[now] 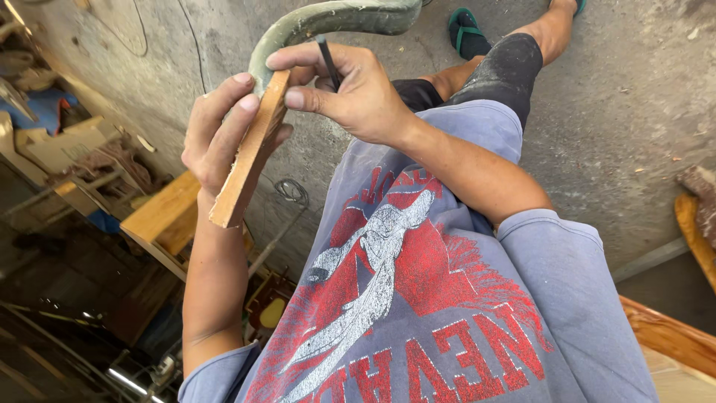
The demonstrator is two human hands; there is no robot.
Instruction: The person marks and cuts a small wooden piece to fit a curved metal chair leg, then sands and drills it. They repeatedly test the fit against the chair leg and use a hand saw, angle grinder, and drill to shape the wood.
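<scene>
My left hand [218, 142] grips a flat, light brown wooden block [245, 166] and holds it edge-up in front of my chest. My right hand [356, 95] pinches the block's top end with thumb and forefinger, while a thin black pencil [328, 63] sits between its fingers. Right behind both hands a curved grey-green bar [328, 18] arches over the concrete floor. Below the hands are my blue printed shirt [447, 298] and dark shorts [501, 69].
A wooden plank bench [158, 212] stands at the left, with cardboard and scrap [63, 146] beyond it. A loop of wire [292, 191] lies on the floor. A foot in a green sandal [465, 30] is at the top. Curved wooden pieces [692, 231] lie at the right.
</scene>
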